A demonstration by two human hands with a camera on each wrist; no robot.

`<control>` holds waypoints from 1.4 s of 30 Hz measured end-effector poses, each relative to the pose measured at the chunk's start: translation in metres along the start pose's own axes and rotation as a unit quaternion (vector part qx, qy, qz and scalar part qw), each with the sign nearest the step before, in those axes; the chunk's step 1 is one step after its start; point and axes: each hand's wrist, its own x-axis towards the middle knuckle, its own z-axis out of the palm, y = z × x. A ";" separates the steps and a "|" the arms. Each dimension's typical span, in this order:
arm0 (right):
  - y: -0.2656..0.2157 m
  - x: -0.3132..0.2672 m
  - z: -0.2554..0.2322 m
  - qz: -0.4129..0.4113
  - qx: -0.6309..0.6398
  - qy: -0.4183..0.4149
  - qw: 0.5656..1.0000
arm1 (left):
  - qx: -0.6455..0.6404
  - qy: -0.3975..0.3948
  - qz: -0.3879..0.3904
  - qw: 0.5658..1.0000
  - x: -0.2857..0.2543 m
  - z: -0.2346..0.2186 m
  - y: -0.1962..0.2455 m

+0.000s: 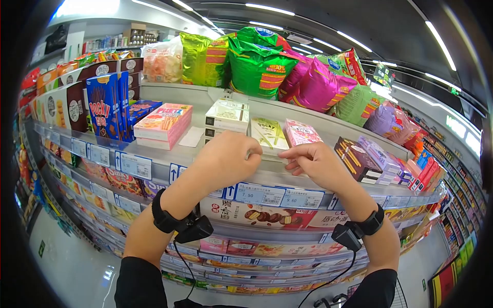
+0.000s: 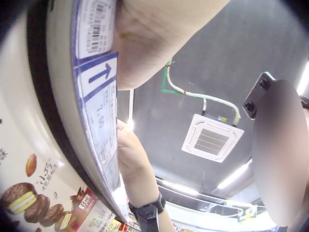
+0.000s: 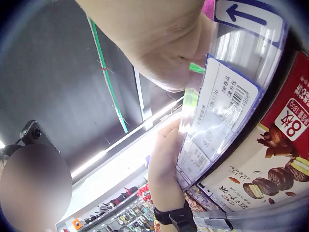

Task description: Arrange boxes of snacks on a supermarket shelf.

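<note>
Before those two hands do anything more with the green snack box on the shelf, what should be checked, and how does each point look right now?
1. Left hand on the green box: ok, its fingertips are at the box's front edge.
2. Right hand on the box: ok, its fingers reach the same edge from the other side.
3. Firm grip: cannot tell, the fingertips hide the contact.
4. Room beside the box: not ok, a white box and a pink box sit close on either side.
5. Price strip free: ok, both wrists rest above it.
</note>
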 end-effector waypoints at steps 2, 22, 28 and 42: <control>0.000 0.000 0.000 0.001 -0.015 0.003 1.000 | -0.001 -0.004 -0.004 1.000 0.000 0.000 0.001; -0.005 -0.004 0.001 -0.036 -0.088 -0.015 0.995 | -0.018 -0.012 -0.024 0.999 0.000 0.003 -0.005; 0.001 -0.005 0.000 -0.062 -0.070 0.010 0.996 | -0.035 0.009 -0.020 0.999 0.000 0.001 -0.003; -0.002 -0.005 0.002 -0.038 -0.020 0.025 0.999 | 0.042 0.040 -0.028 0.998 -0.003 0.002 0.006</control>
